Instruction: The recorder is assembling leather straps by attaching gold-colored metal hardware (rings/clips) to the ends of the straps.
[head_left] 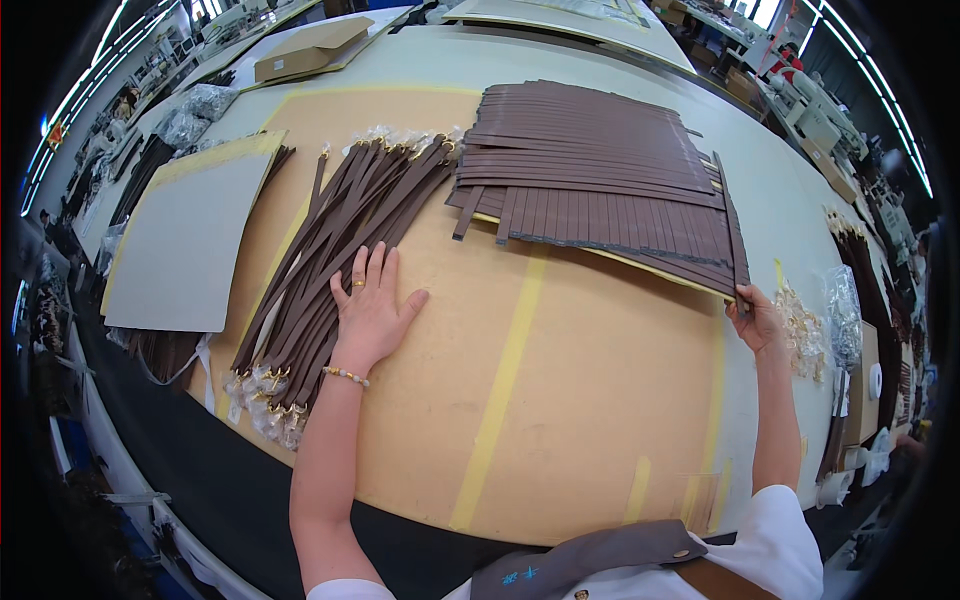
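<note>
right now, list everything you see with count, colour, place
strips: many, brown, stacked upper right
straps: many, brown, bundled left of centre
board: one, grey, left
mat: one, tan, centre
tape: several, yellow, on mat
table: one, pale, beneath
boxes: several, brown, far left and right
parts: pile, gold, right
bags: several, clear, right and far left
machines: several, pale, far right; more too small to tell
sleeves: two, white, lower edge
left hand: one, fingers at straps
right hand: one, pinching a strip

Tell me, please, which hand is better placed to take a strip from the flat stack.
Likely the right hand: it pinches a corner of the stack, while the left hand is by the straps.
</note>
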